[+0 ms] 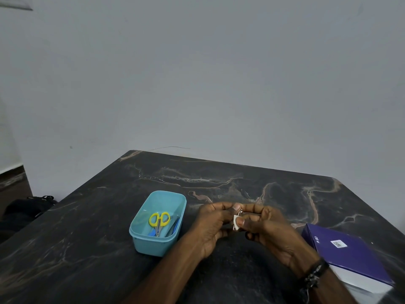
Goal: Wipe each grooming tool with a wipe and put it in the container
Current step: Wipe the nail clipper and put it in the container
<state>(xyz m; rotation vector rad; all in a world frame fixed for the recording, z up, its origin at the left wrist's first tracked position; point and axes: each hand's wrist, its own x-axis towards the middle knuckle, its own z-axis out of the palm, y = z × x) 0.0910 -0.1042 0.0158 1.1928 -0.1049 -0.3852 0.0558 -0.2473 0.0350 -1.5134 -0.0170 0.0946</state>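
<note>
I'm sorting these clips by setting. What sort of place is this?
Probably a plain room in a home or small office, not a salon: a dark marble-patterned table against a bare pale wall, holding only a blue container of grooming tools and a purple box.

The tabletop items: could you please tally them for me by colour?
Yellow: 1, the scissors in the container
Teal: 1, the container
Purple: 1, the box
White: 1, the wipe, held with a small metal tool
Metal: 1, that tool
Total: 5
</note>
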